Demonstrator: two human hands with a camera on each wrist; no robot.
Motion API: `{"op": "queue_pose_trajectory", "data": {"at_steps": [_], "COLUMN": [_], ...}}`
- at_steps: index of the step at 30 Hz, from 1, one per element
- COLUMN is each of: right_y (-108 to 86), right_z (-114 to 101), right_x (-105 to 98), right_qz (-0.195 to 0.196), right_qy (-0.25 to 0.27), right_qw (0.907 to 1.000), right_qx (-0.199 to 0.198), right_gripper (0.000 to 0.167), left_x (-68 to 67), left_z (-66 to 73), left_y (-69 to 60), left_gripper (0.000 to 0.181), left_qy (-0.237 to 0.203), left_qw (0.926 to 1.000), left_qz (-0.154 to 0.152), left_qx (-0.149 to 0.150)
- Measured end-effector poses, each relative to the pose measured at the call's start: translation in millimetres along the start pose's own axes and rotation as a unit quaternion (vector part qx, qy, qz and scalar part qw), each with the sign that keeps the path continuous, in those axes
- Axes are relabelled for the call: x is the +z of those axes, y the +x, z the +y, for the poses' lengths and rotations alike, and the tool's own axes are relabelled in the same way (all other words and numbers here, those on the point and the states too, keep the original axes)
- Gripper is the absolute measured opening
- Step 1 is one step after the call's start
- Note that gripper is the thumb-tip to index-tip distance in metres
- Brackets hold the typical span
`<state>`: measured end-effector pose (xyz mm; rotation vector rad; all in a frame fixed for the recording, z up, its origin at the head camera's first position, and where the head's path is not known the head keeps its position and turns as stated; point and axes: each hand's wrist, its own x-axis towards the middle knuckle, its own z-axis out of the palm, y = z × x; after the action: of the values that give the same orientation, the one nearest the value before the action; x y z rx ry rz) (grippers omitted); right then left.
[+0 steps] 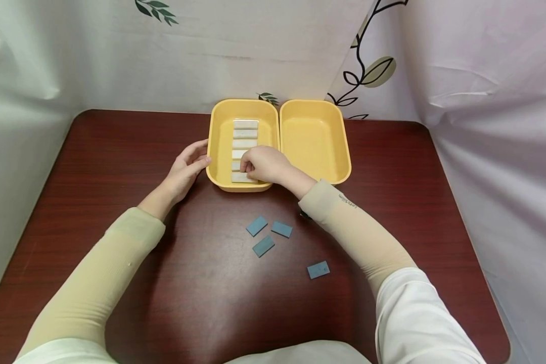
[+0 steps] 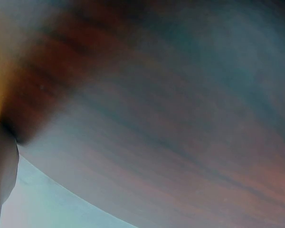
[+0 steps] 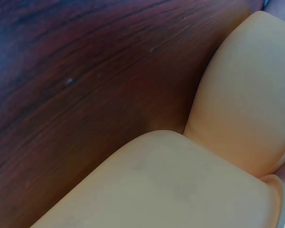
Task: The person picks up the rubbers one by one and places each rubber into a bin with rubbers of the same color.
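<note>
Head view: the nearest white tile (image 1: 239,178) lies in the left yellow tray (image 1: 267,126); the curled right hand (image 1: 268,164) pinches it, forearm slanting in; the left hand (image 1: 186,169), thumb and fingers parted, touches the tray's outer wall.

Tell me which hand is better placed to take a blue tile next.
Probably the right hand: it is nearer the blue tiles, while the left hand rests against the left yellow tray.

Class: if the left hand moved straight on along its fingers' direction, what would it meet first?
The left hand would meet the nearer yellow tray's side wall; it appears to touch that already, though exact contact is hard to judge.
</note>
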<state>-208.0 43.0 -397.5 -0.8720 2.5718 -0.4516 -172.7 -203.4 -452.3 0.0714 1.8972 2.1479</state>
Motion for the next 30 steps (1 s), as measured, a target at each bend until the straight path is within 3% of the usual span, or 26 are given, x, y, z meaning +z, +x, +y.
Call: {"op": "queue_pose_trajectory", "data": {"at_steps": [30], "right_y": [1.5], "right_z": [-1.7], "right_x": [1.9], "right_qz": [0.002], "right_qy": [0.012], "right_qw": [0.9999], "right_qx": [0.010], "right_gripper": [0.023], "left_x": [0.8], "left_z": [1.7], "left_y": [-1.0], "left_gripper": [0.057], "left_qy": [0.002], "left_qw": [1.0000], "left_qz": [0.001], "left_qx": [-0.003]}}
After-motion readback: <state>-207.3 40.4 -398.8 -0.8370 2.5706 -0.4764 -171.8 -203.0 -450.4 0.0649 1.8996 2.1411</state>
